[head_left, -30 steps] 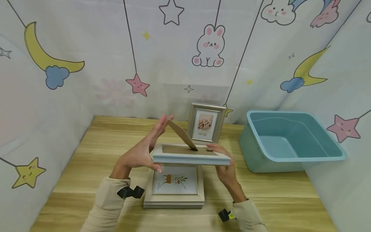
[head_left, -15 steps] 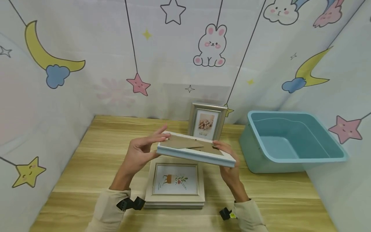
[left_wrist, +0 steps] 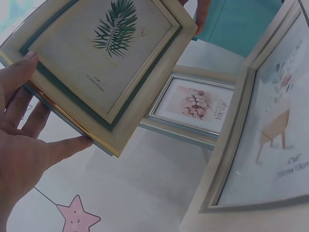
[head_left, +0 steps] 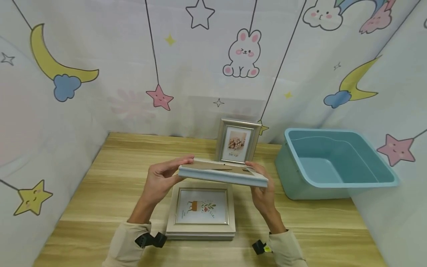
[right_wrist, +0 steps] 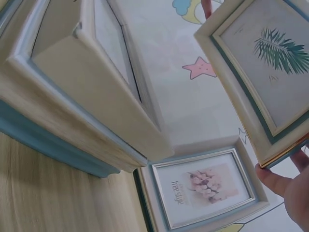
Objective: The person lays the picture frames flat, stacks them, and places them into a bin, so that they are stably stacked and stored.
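Both hands hold a picture frame (head_left: 223,177) in the air, its brown back with the folded-down stand (head_left: 213,166) facing up. My left hand (head_left: 161,180) grips the left end, and my right hand (head_left: 264,190) grips the right end. From below, the left wrist view shows this frame's front: a green palm leaf print (left_wrist: 117,29) inside a cream and dark green border. Beneath it on the table lies a stack of frames (head_left: 200,229); the top one carries a plant-and-stool print (head_left: 201,207) and faces up.
A silver-beige frame (head_left: 218,142) with a flower print stands upright at the back of the wooden table (head_left: 110,178). To its right sits a blue-green plastic tub (head_left: 287,178). A white cloth with cartoon drawings (head_left: 126,74) hangs behind.
The stand on the frame's back, raised a second ago, now lies folded down. My left hand has moved from the stand to the frame's left end, and the frame has tilted flatter.
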Available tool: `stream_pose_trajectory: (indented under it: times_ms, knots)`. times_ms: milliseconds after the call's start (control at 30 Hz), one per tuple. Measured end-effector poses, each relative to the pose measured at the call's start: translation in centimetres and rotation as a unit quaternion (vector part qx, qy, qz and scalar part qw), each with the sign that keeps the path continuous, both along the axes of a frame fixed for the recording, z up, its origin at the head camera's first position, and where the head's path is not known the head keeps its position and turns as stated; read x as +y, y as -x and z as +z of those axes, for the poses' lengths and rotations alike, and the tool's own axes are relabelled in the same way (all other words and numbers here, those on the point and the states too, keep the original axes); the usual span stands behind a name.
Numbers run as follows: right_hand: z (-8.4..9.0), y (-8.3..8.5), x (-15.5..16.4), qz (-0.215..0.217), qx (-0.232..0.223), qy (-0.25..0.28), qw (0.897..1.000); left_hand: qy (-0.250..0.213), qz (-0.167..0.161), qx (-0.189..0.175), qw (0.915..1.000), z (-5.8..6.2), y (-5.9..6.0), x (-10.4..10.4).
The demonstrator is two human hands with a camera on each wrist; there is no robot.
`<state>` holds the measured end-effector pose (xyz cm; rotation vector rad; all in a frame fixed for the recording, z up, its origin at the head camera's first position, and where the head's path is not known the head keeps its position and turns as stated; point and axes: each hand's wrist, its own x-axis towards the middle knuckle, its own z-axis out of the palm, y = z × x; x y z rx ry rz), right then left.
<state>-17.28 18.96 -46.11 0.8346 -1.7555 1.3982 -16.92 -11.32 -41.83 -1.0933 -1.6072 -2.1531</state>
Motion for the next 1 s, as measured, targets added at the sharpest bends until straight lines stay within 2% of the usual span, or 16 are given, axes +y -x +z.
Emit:
stream_pose_trajectory:
  times_ms: [133, 300, 433, 533, 633, 733, 833, 900, 1000]
  knots:
    - [-0.5, 0.0, 0.2, -0.025, 0.032, -0.036, 0.999, 0.008, 0.032, -0.047, 0.9983, -0.2, -0.2, 0.0]
    - [-0.7, 0.0, 0.2, -0.041, 0.059, -0.065, 0.995, -0.005, 0.036, -0.07, 0.9969, -0.4, -0.3, 0.0]
    - [-0.6, -0.1, 0.4, -0.071, 0.058, -0.089, 0.992, -0.009, 0.048, -0.085, 0.9952, -0.6, -0.3, 0.1]
    - [-0.5, -0.4, 0.5, -0.091, 0.05, -0.099, 0.99, -0.001, 0.077, -0.118, 0.9901, -0.5, -0.4, 0.2]
    - [-0.3, -0.7, 0.7, -0.087, 0.043, -0.108, 0.989, -0.001, 0.099, -0.154, 0.9831, -0.3, -0.4, 0.3]
    - [0.0, -1.1, 0.8, -0.07, 0.017, -0.114, 0.991, -0.022, 0.106, -0.181, 0.9776, -0.2, -0.2, 0.4]
    - [0.4, -1.5, 0.8, -0.05, -0.024, -0.121, 0.991, -0.063, 0.102, -0.21, 0.9704, -0.2, 0.0, 0.9]
    - [0.5, -1.7, 0.9, -0.023, -0.065, -0.116, 0.991, -0.098, 0.106, -0.237, 0.9607, -0.2, 0.1, 1.4]
    - [0.7, -2.0, 0.9, 0.011, -0.143, -0.107, 0.984, -0.145, 0.133, -0.28, 0.9395, -0.1, 0.2, 2.5]
